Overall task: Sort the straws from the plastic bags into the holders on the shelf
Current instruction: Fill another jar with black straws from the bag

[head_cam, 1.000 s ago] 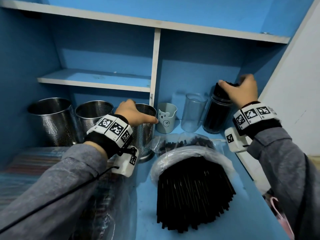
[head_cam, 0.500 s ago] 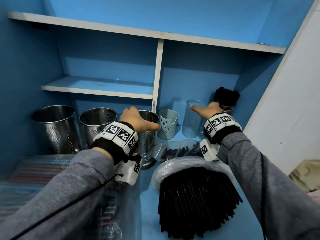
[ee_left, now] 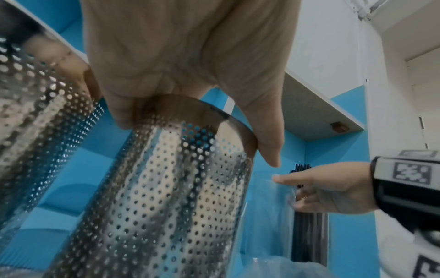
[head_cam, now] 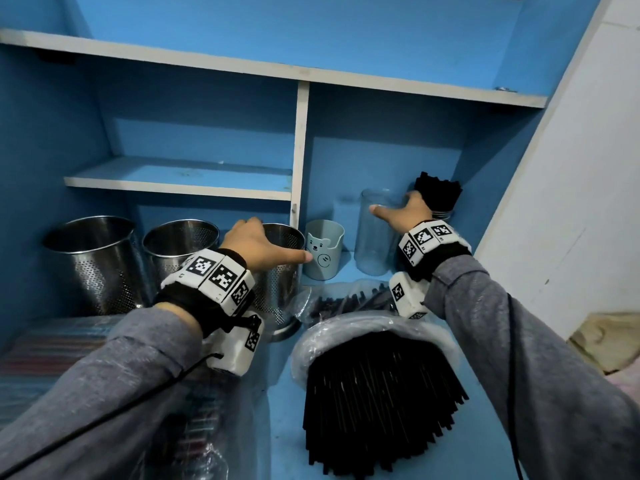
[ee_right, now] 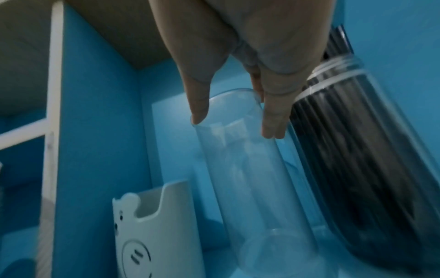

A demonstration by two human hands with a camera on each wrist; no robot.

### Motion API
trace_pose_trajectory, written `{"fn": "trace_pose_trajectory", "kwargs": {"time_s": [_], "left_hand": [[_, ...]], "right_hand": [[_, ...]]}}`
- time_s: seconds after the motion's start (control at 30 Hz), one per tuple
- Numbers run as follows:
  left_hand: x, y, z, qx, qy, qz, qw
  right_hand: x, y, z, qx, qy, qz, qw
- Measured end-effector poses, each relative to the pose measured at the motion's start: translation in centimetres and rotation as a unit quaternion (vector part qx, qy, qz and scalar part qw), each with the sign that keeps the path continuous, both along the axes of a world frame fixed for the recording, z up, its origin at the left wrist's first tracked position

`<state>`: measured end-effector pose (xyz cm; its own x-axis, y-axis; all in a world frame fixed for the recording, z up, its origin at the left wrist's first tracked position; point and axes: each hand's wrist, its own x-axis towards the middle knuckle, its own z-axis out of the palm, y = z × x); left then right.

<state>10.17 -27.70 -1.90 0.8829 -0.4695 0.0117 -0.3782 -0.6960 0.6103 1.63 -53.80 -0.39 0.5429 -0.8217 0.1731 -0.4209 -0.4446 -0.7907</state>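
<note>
The left hand (head_cam: 258,245) has its grip clamped on the rim of a perforated steel holder (head_cam: 277,292), fingers curled over the top edge and thumb stretched along the outside, as the left wrist view shows. This holder stands on the blue shelf (head_cam: 277,393) just left of the white upright divider (head_cam: 299,154). Two more steel holders (head_cam: 93,265) stand further toward the shelf's left end.

The right hand (head_cam: 403,214) reaches over an empty clear glass holder (head_cam: 375,237), thumb and fingers apart on either side of its rim; in the right wrist view the fingertips (ee_right: 273,124) lie against the glass. Just beside it, in the shelf's back right corner, a clear jar (ee_right: 352,150) is packed with black straws (head_cam: 438,194). A small pale cup with a bear face (head_cam: 323,249) stands between the steel holder and the glass one.

At the shelf's front edge lies an open plastic bag (head_cam: 363,327) spilling a thick bundle of black straws (head_cam: 381,410). Another bag of dark straws (head_cam: 346,299) lies behind it.
</note>
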Motion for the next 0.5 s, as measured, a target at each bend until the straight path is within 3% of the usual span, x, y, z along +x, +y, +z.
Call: {"fn": "trace_pose_trajectory", "kwargs": {"time_s": [0.13,0.27,0.37,0.5], "left_hand": [[-1.1,-0.1,1.0,0.006,-0.064,0.005,0.998],[-3.5,-0.6,2.1,-0.131,-0.128,-0.033,0.983],[-6.7,-1.1,2.5,-0.230,-0.110,-0.091,0.963],[-10.3,-1.6,1.6,-0.159,-0.043,-0.224,0.961]], "right_hand": [[-2.7,-0.4,3.0,-0.027,-0.066,0.007,0.997],[-6.8,0.2,5.5,-0.037,-0.120,0.017,0.992],[-10.6,1.2,6.5,-0.061,-0.144,0.017,0.987],[-16.2,2.5,6.9,-0.071,-0.148,-0.001,0.986]]}}
